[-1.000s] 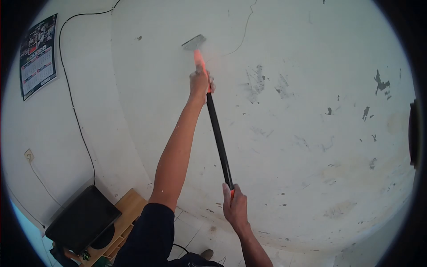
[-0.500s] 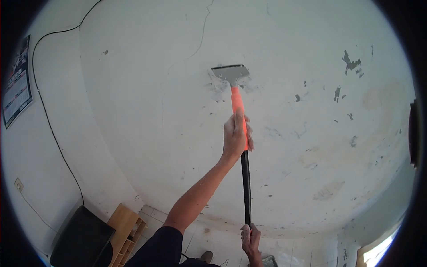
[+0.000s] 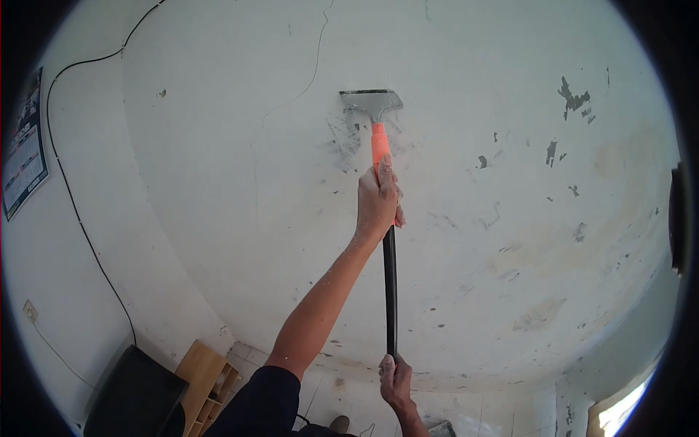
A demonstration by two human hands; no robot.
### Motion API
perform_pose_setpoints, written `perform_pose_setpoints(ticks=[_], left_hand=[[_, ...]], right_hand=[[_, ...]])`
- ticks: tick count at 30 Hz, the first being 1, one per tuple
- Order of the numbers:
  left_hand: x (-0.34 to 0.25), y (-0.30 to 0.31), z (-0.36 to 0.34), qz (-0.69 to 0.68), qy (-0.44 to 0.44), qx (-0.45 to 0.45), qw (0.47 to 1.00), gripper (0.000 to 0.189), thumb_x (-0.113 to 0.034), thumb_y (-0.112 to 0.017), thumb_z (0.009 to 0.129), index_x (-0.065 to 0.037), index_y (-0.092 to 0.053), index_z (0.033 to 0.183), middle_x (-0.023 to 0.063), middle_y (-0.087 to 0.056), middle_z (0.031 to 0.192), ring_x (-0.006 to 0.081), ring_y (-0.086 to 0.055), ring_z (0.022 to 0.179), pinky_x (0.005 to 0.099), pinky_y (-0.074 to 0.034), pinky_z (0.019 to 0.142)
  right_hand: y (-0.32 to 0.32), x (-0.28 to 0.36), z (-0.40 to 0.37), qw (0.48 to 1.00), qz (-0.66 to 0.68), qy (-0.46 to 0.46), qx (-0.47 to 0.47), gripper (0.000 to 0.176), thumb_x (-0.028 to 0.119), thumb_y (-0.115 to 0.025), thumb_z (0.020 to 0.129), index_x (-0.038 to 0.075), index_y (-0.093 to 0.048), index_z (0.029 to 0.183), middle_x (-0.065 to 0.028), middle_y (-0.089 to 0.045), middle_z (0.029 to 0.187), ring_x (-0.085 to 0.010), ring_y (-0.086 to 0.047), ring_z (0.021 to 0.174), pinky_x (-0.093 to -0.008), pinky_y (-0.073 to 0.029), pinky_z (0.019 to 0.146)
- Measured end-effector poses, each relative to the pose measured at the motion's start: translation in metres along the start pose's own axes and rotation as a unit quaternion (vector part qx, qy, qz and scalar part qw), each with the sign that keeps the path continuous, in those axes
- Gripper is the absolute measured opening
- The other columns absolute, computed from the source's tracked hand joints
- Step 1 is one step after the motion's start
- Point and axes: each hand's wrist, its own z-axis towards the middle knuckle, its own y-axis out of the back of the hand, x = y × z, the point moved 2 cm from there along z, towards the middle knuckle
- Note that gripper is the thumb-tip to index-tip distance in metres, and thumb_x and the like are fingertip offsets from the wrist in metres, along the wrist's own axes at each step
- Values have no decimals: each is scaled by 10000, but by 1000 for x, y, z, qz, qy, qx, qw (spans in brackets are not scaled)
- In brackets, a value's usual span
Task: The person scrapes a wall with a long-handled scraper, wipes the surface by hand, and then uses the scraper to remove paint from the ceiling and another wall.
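Note:
A long scraper [image 3: 390, 284] with a wide grey blade, an orange grip and a black shaft stands nearly upright in front of a white wall [image 3: 240, 175]. Its blade lies against the wall, above a patch of grey scrape marks [image 3: 346, 142]. My left hand [image 3: 378, 197] is wrapped round the orange grip just below the blade. Lower down, my right hand [image 3: 395, 379] is closed round the bottom end of the black shaft. White dust coats the fingers of both hands.
At the left are a calendar [image 3: 26, 156], a black cable [image 3: 73, 207], a socket [image 3: 30, 311], a black screen-like object [image 3: 135, 397] and a wooden shelf unit [image 3: 202, 375]. A tray-like object [image 3: 441, 428] lies on the tiled floor. Bare patches [image 3: 574, 98] mark the wall's right side.
The scraper's blade has moved up and slightly left along the wall, and both hands have moved with it. More of the grey scrape marks now shows below the blade.

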Motion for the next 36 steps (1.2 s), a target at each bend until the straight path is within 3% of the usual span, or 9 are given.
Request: perform_pose_setpoints(ticks=[4, 10, 15, 21, 24, 27, 30, 36], left_hand=[[-8, 6, -5, -8, 6, 0, 1000, 511, -482, -389, 1081, -51, -454, 814, 35, -442, 545, 171, -464, 310, 319, -372, 287], [37, -3, -44, 13, 34, -3, 999, 496, -459, -404, 1081, -48, -443, 804, 30, -438, 546, 164, -463, 309, 306, -380, 284], [9, -11, -26, 4, 32, 7, 999, 494, -458, -411, 1080, -49, -442, 804, 24, -426, 541, 152, -438, 306, 303, -378, 280], [36, -17, -46, 15, 26, -3, 1000, 486, -461, -423, 1082, -53, -445, 819, 3, -405, 537, 137, -416, 294, 294, -372, 276], [37, -24, -48, 24, 55, 10, 998, 486, -427, -456, 1079, -3, -460, 842, 27, -440, 539, 164, -476, 296, 312, -396, 274], [36, -25, -47, 41, 50, 8, 998, 487, -457, -432, 1081, -38, -459, 835, 8, -414, 528, 134, -443, 298, 291, -364, 273], [40, -21, -49, 2, 48, 21, 999, 483, -445, -429, 1085, -33, -460, 834, 12, -416, 529, 136, -441, 297, 293, -357, 273], [53, -25, -49, 18, 9, 6, 1000, 489, -438, -425, 1089, -34, -454, 815, 13, -414, 517, 139, -444, 300, 294, -362, 280]], right_hand=[[-18, 3, -20, 999, 30, -28, -8, 415, 326, -517, 1065, -26, -597, 861, -27, -558, 608, -105, -504, 541, -298, -398, 499], [3, -50, -49, 997, -18, -49, -49, 431, 367, -538, 1053, -15, -608, 867, -11, -523, 576, -93, -486, 523, -293, -371, 478], [-5, -17, -37, 997, 11, -39, -60, 444, 383, -534, 1054, -11, -605, 863, 7, -493, 570, -75, -455, 514, -283, -346, 465], [-9, -44, -55, 997, 37, -35, -66, 462, 403, -523, 1058, -7, -594, 859, 11, -489, 575, -62, -450, 524, -274, -350, 469], [-6, -53, -54, 995, 48, -44, -81, 445, 393, -515, 1064, 1, -591, 868, 16, -491, 586, -59, -452, 527, -269, -354, 472], [-9, -45, -48, 995, 26, -29, -91, 438, 383, -510, 1068, 6, -580, 857, 20, -489, 593, -58, -447, 526, -265, -349, 470], [-13, -45, -52, 993, 54, -80, -64, 430, 375, -510, 1069, 4, -584, 865, 22, -491, 598, -57, -448, 529, -269, -352, 470], [-11, -68, -33, 994, 55, -32, -87, 424, 370, -518, 1067, 5, -575, 858, 23, -494, 614, -55, -448, 552, -274, -361, 484]])
